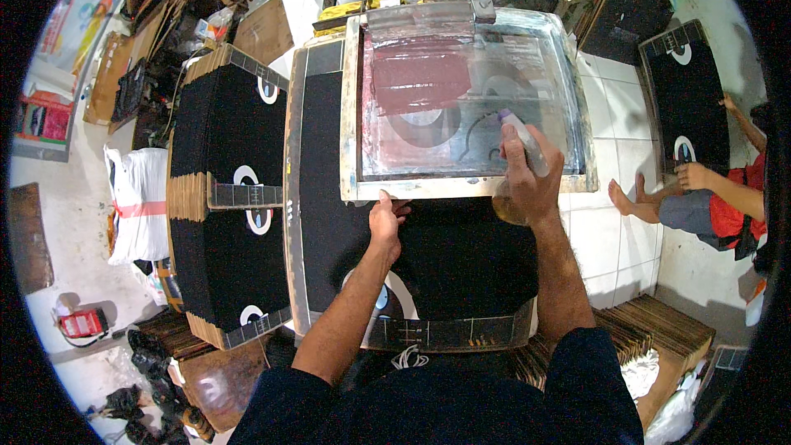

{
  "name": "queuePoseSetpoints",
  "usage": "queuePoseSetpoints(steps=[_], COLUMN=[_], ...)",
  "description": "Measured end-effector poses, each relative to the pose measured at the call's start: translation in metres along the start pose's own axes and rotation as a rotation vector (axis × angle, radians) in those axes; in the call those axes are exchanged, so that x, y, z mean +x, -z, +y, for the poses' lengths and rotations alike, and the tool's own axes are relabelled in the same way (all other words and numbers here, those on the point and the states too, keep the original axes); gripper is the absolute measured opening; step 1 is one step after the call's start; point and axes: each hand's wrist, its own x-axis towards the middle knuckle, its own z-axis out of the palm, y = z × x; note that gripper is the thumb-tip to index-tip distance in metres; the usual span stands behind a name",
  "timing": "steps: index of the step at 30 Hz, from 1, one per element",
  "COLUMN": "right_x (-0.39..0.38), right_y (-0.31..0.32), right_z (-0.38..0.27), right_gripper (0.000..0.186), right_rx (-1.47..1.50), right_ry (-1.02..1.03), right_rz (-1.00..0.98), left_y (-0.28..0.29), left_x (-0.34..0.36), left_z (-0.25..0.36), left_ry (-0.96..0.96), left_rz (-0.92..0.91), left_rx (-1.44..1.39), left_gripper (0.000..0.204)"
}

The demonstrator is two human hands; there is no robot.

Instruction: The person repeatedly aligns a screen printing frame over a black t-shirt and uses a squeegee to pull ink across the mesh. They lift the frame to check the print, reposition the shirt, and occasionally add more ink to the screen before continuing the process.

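Observation:
A screen-printing frame [470, 189] with pale, stained wooden edges is over a black panel [470, 239]. Dull red colour covers the upper left of its mesh, and an eye-shaped design shows through. My left hand [386, 221] grips the frame's front edge, thumb on top and fingers curled beneath. In my right hand [531, 169] is a pale translucent bottle [538, 158] with a purple tip, held over the right part of the mesh. Part of the bottle is hidden by my fingers. A black panel with a white-and-blue eye print [383, 297] lies below the frame.
Left of me stands a thick stack of black printed panels [231, 264]. A metal clamp [483, 10] holds the frame's far edge. At the right, another person [733, 198] in red holds a printed panel [688, 99]. Stacked boards [659, 325] stand at the lower right.

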Motion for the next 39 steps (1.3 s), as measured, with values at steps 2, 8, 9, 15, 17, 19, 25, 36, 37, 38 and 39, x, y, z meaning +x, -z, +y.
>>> queuePoseSetpoints(steps=[2,8,9,15,17,19,25,36,37,38,39], right_x=[0.003,0.014,0.019,0.043,0.049,0.057,0.069,0.058,0.056,0.056,0.056], right_y=[0.004,0.013,0.014,0.01,0.014,0.024,0.087,0.165,0.162,0.161,0.159], right_z=[0.011,0.026,0.025,0.015,0.02,0.033,0.089,0.158,0.159,0.162,0.166], right_gripper=[0.038,0.029,0.029,0.03,0.031,0.029,0.028,0.024,0.025,0.025,0.025], right_rx=[0.012,-0.141,-0.044,0.263,0.366,0.273,0.315,0.36,0.401,0.454,0.5], right_ry=[-0.028,-0.011,-0.058,-0.338,-0.299,-0.115,-0.061,-0.089,-0.059,-0.039,-0.006], right_rz=[0.0,-0.055,-0.114,-0.145,-0.115,-0.044,0.123,-0.143,-0.084,-0.097,-0.114], left_y=[-0.001,-0.002,-0.002,-0.006,-0.007,-0.007,-0.005,-0.006,-0.006,-0.005,-0.003], left_x=[-0.001,-0.002,-0.002,0.002,0.003,0.005,0.008,0.002,0.001,0.001,0.0], left_z=[0.001,0.0,0.0,-0.007,-0.011,-0.013,-0.015,-0.004,-0.004,-0.003,-0.001], left_ry=[-0.009,-0.011,0.0,-0.037,-0.042,-0.057,-0.085,-0.086,-0.1,-0.078,-0.057], left_rz=[0.003,0.022,0.042,0.135,0.176,0.233,0.308,0.397,0.358,0.388,0.384], left_rx=[-0.003,-0.032,-0.04,-0.074,-0.106,-0.093,-0.177,-0.122,-0.173,-0.146,-0.139], left_gripper=[0.058,0.056,0.056,0.052,0.051,0.051,0.049,0.049,0.05,0.05,0.05])
